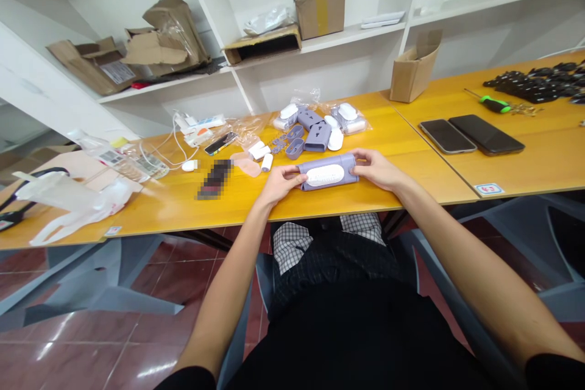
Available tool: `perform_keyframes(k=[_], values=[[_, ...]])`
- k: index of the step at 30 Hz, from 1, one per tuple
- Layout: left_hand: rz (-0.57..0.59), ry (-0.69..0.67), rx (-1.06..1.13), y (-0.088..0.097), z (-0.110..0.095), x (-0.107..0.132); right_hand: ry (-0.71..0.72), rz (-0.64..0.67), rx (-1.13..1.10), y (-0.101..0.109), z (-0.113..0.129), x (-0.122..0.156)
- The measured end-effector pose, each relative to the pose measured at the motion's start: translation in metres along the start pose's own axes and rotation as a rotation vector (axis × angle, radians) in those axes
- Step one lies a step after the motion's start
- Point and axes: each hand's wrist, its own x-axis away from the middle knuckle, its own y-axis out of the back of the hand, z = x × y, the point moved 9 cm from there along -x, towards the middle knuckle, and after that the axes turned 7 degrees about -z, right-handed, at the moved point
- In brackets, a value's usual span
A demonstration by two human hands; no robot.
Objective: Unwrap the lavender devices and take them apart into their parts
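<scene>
A lavender plastic case [325,175] with a white oval panel, which seems to have small holes, is held level at the table's front edge. My left hand [282,184] grips its left end, thumb on the front face. At the other end my right hand [375,169] pinches the case, thumb in front and fingers behind. Just beyond lie two more lavender casings [317,136], lavender oval cups [295,147], white oval covers [335,139] and small lavender pieces [278,144]. White cylinder-like pieces [267,163] rest left of them. Bagged lavender-and-white units [350,117] sit farther back.
Two dark phone-like devices [448,136] lie to the right, near a green-handled screwdriver [496,104] and a heap of black parts [534,84]. A cardboard box [414,76] stands behind. Leftward are a power strip [201,128], plastic bottles [107,155] and a plastic bag [91,207].
</scene>
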Motion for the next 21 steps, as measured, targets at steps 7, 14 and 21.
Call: perform_keyframes(k=[7, 14, 21], values=[[-0.094, -0.015, -0.045, 0.012, 0.01, -0.005, -0.005, -0.016, -0.027, 0.001, 0.002, 0.002], [0.016, -0.128, -0.177, 0.001, -0.004, 0.0, -0.014, 0.026, -0.029, -0.002, 0.005, 0.005], [0.147, -0.191, -0.151, -0.017, -0.015, 0.006, -0.017, 0.015, -0.01, -0.002, 0.006, 0.004]])
